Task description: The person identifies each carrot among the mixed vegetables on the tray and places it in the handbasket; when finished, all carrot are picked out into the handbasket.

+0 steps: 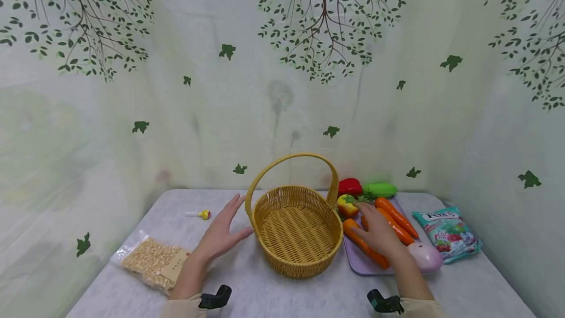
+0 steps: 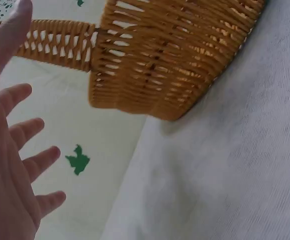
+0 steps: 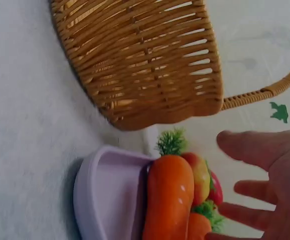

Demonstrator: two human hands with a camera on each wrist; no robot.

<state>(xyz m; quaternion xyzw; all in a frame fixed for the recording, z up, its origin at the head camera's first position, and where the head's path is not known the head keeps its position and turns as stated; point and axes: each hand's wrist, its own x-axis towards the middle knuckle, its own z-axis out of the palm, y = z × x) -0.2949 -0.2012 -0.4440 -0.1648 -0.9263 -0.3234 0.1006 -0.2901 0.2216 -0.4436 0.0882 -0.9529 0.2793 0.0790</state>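
Note:
A woven wicker basket point(image 1: 296, 270) with a tall arched handle point(image 1: 304, 155) stands upright in the middle of the table, with nothing inside it. My left hand point(image 1: 222, 233) is raised at the basket's left side, fingers spread and holding nothing; the left wrist view shows a gap between the fingers point(image 2: 27, 134) and the weave. On the other side, my right hand point(image 1: 378, 229) hovers over a purple tray point(image 1: 367, 271) of vegetables, its fingers relaxed. Beneath and around it lie several orange carrots point(image 1: 359, 242) and a yellow-red pepper point(image 1: 346, 206). The right palm holds nothing either.
Also on the tray are a red pepper point(image 1: 350, 187), a green ridged vegetable point(image 1: 380, 190) and a pale purple round vegetable point(image 1: 425, 256). A teal candy bag point(image 1: 448, 234) lies at the right. Leftward are a lollipop point(image 1: 204, 214) and a clear bag of beige pieces point(image 1: 152, 261).

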